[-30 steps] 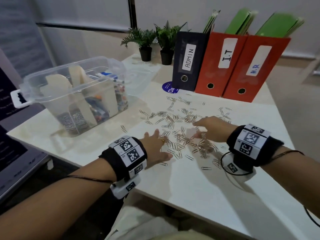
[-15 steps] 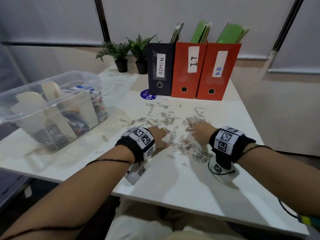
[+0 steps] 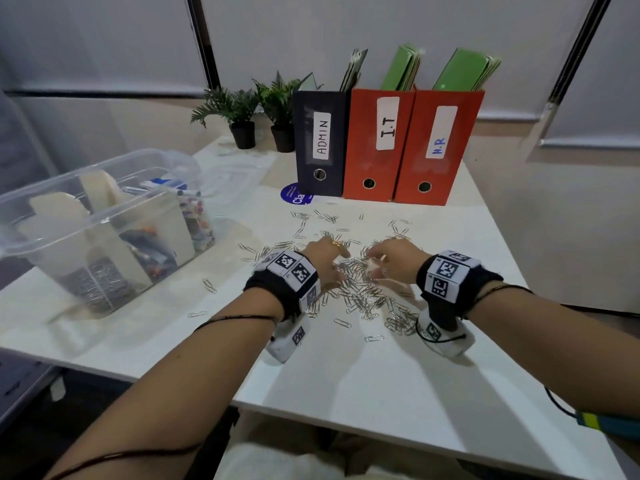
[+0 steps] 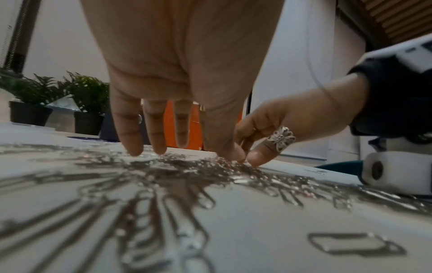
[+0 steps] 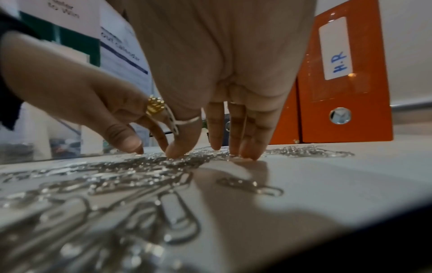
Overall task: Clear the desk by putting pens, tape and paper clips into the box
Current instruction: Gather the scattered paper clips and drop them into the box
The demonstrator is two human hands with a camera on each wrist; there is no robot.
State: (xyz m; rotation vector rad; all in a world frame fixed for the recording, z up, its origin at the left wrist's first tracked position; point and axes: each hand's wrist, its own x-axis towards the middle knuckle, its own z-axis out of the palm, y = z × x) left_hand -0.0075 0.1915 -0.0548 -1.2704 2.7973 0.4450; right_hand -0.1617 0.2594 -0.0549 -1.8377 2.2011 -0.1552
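Item: paper clips [image 3: 360, 285], heaped on the white desk [image 3: 381, 375] between your hands, strays scattered toward twelve o'clock. Your left hand [image 3: 323, 259] and right hand [image 3: 391, 261] rest spread, fingertips down on the heap, gripping nothing. Destination: clear plastic box [image 3: 100, 216] at ten o'clock, nearer your left hand.

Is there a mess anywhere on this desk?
Yes. Paper clips are spilled loose across the middle of the white desk, instead of in the clear box at the left. Both hands are down among them, left hand and right hand.
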